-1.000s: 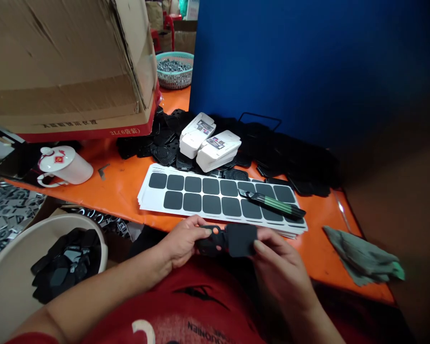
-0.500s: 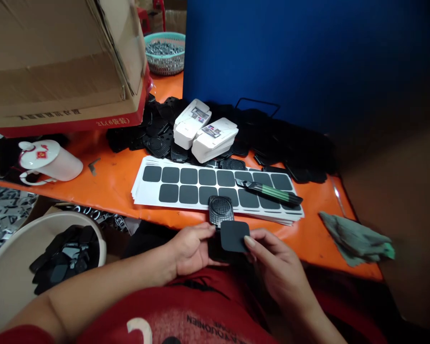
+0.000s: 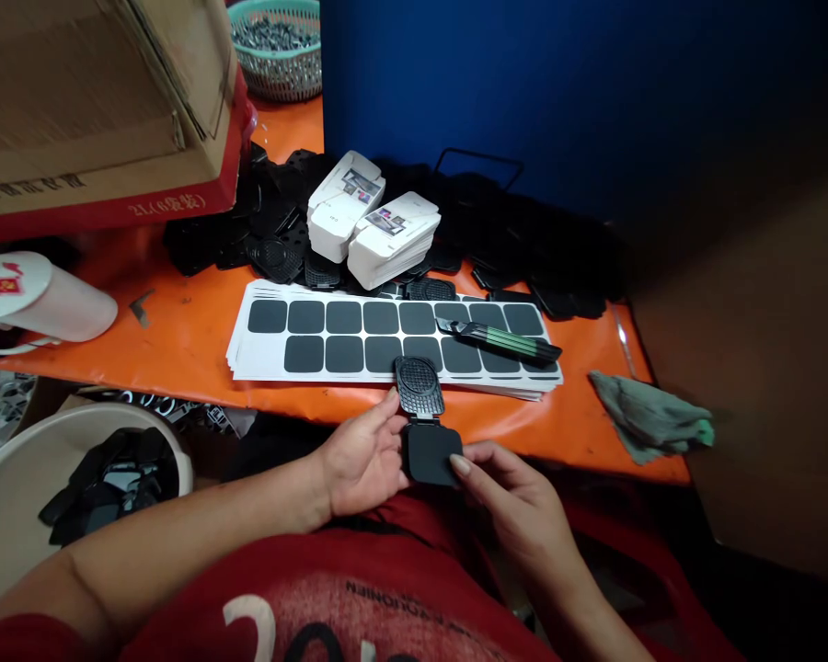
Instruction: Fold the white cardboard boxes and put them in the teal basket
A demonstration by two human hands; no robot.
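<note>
My left hand (image 3: 367, 452) holds a black hinged plastic piece (image 3: 419, 386) from its left side, the fingers behind it. Its upper half is textured with a round pattern and rests over the front edge of the sheets. Over its lower half lies a smooth black square sticker (image 3: 433, 455), whose right edge my right hand (image 3: 500, 483) pinches between thumb and fingers. Beyond the hands is a stack of white sheets (image 3: 262, 360) bearing two rows of dark rounded squares; one place at the left of the front row is blank. A green-handled utility knife (image 3: 503, 340) lies on the sheets.
Two stacks of white cards (image 3: 393, 241) stand before a heap of black plastic pieces (image 3: 545, 248). A cardboard box (image 3: 103, 101) and a lidded mug (image 3: 75, 299) are at left, above a beige tub (image 3: 179, 450). A grey-green cloth (image 3: 652, 418) lies at right on the orange table (image 3: 172, 340).
The black square sticker has moved down and left onto the lower half of the hinged piece, lining up with it. The whole view has shifted, so the table appears further left and higher.
</note>
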